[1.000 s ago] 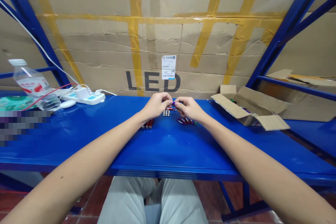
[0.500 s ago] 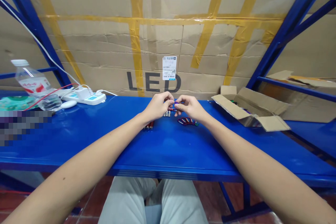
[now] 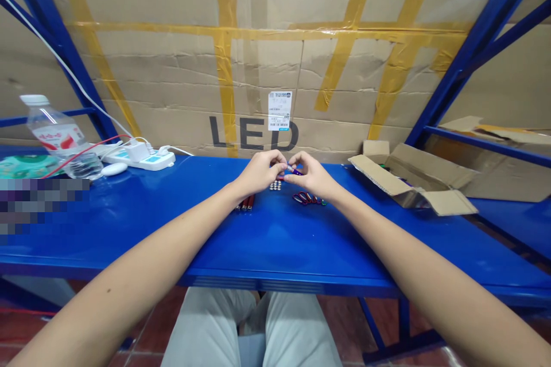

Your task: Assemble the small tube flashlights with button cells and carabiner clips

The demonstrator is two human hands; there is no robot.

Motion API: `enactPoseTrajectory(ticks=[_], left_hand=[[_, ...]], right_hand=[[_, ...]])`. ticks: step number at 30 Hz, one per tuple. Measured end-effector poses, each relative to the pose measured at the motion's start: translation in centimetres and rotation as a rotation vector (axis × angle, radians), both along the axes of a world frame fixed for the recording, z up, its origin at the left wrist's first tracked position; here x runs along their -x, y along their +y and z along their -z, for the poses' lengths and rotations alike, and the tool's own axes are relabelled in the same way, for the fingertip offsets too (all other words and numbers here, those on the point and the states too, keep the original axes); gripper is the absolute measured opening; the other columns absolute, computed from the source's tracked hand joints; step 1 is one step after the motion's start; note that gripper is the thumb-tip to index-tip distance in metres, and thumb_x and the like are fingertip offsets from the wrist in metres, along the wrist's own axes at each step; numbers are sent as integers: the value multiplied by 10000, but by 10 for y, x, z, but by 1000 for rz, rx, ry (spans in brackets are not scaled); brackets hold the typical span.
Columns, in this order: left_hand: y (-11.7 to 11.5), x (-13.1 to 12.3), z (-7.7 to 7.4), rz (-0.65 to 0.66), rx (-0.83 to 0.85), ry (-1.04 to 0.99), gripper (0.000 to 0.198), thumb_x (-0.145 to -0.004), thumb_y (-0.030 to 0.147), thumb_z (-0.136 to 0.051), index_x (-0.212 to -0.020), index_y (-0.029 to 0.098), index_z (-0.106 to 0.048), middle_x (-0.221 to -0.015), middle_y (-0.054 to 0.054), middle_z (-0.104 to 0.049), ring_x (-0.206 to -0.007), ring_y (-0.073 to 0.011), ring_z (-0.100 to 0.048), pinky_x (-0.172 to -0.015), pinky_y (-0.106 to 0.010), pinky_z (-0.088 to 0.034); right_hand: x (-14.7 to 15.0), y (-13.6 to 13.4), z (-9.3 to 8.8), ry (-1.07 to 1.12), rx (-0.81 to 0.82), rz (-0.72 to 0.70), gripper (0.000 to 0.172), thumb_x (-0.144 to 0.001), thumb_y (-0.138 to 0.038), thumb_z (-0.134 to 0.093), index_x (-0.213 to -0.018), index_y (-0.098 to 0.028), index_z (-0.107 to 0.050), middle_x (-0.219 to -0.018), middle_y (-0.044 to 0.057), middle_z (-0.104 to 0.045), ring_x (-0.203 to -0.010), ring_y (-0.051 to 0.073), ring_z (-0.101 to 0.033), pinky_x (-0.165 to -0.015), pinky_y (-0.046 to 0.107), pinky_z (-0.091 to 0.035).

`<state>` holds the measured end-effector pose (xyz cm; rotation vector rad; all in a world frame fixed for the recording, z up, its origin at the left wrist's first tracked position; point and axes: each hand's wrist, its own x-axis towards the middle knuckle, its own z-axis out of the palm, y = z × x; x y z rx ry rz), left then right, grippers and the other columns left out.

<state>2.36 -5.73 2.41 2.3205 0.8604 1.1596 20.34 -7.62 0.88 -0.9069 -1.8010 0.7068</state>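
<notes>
Pinched close at the fingertips, the left hand (image 3: 260, 173) meets the silvery end of a small purple tube (image 3: 297, 171), while the right hand (image 3: 316, 176) curls round the tube's body, thumb beneath and forefinger above. Both grips are nearly closed, with the tube the only thing I can make out in them (the exact contact at the tip is too small to tell). It sits in the air between the two hands, over the far half of the blue table (image 3: 275, 246).

Taking the tube as the centre of a dial, with twelve straight ahead, a tight cluster of silvery discs (image 3: 275, 186) lies just beside it between seven and eight o'clock. Dark red tubes (image 3: 244, 205) lie side by side near eight, partly hidden by the left wrist. Between four and five, a row of coloured carabiners (image 3: 307, 199) rests on the table near the right wrist.

Well apart at three, an open cardboard box (image 3: 379, 174) has its flaps spread. Toward nine are a white power strip (image 3: 162, 161) and, farther out, a clear bottle (image 3: 55, 137). At twelve, a white label (image 3: 280, 110) marks a tall cardboard sheet (image 3: 172, 80); the person's knees (image 3: 293, 321) show at six.
</notes>
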Motion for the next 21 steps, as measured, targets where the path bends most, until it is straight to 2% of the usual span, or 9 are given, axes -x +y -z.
enactPoseTrajectory(ticks=[5,9,14,21], left_hand=[[-1,-1,0,13,67,-41,75,-844,159,-553,-780,152,-592,-704,-15,-648,-657,-134,-600,-629,-260,-454],[-2,-1,0,25,47,-51,70,-847,160,-556,-784,155,-588,-700,-9,-642,-651,-127,-590,-621,-252,-448],[-3,-1,-2,14,-34,-19,72,-850,174,-562,-785,162,-592,-708,-3,-649,-672,-126,-585,-651,-257,-445],[-3,-1,-2,15,-65,5,73,-857,189,-567,-804,166,-612,-727,-4,-672,-689,-133,-600,-672,-263,-455]], right_hand=[[0,-2,-1,43,41,-11,257,-705,-327,-735,-781,-182,-536,-755,14,-619,-697,157,-587,-667,308,-470],[-2,-5,-6,-17,47,-18,202,-767,-349,-667,-757,-159,-598,-598,-3,-587,-563,135,-527,-588,292,-420],[-4,-3,-6,3,75,-89,255,-806,-397,-621,-716,-161,-592,-540,-12,-554,-512,114,-479,-558,279,-377],[-5,3,-2,115,204,-191,326,-769,-465,-661,-654,-172,-572,-547,-9,-540,-466,101,-439,-510,275,-359]])
